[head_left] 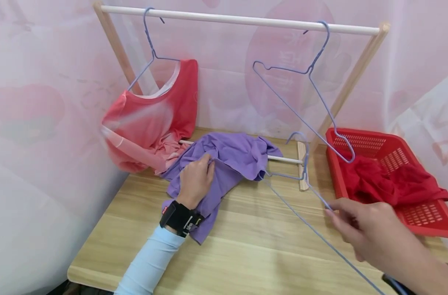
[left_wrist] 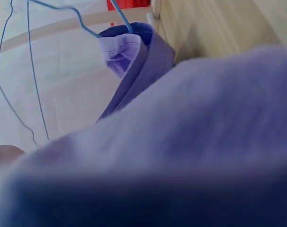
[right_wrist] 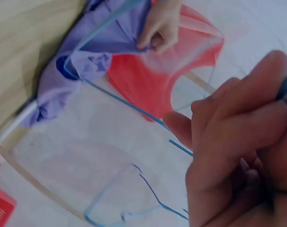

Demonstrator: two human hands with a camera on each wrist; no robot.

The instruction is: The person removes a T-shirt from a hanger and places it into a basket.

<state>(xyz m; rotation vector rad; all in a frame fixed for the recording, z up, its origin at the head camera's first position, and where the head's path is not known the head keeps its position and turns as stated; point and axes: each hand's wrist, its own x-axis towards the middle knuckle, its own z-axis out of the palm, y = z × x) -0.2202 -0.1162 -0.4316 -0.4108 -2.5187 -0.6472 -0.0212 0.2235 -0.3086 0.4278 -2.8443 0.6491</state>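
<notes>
A purple garment [head_left: 235, 149] lies bunched over the low bar of a rack, part of it draped on the table. My left hand [head_left: 196, 180] pinches its edge between thumb and fingers, lifting the cloth a little. My right hand [head_left: 371, 229] grips one shoulder of a blue wire hanger [head_left: 317, 194], hook towards the rack. The hanger's other end reaches into an opening of the garment, as the right wrist view also shows at the purple cloth [right_wrist: 94, 64]. In the left wrist view, purple fabric [left_wrist: 205, 118] fills most of the picture and hides the left fingers.
A red and pink shirt [head_left: 154, 119] hangs from a blue hanger at the left of the rack's top rod [head_left: 227, 18]. Another blue hanger [head_left: 283, 96] hangs at its right. On the wooden table [head_left: 253, 246], a red basket [head_left: 439, 219] holds red cloth [head_left: 393, 180].
</notes>
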